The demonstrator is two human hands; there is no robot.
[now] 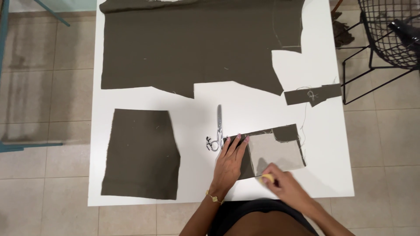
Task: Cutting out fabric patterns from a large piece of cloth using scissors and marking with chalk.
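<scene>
Left hand (229,162): flat, fingers spread a little, palm down on the left edge of the small dark olive fabric piece (288,132), pinning it to the white bench (245,105). Thin gold bracelet (214,197) on that wrist.

Right hand (284,185): fingers pinched on a small yellow lump, looks like tailor's chalk (267,178), tip touching the lower edge of the pale beige paper pattern piece (278,153). Hand is motion-blurred, so the exact grip is unclear.

Landmark = the pattern piece. It lies on top of the small olive piece; dark fabric shows along its top, left and right edges.

- Silver scissors (217,131): just left of it, blades pointing away from the person, black-and-white handles beside the left fingertips.
- Rectangular dark olive cut panel (142,153): further left, well apart, near the bench's near-left corner.
- Large dark olive fabric sheet (192,43): beyond it, covering the far half of the bench, jagged cut lower edge.
- Narrow olive offcut strip (311,94): beyond and right, at the bench's right edge, loose threads on it.
- Black wire-frame chair (385,39): far right, off the bench, on the beige tiled floor (43,109).
</scene>
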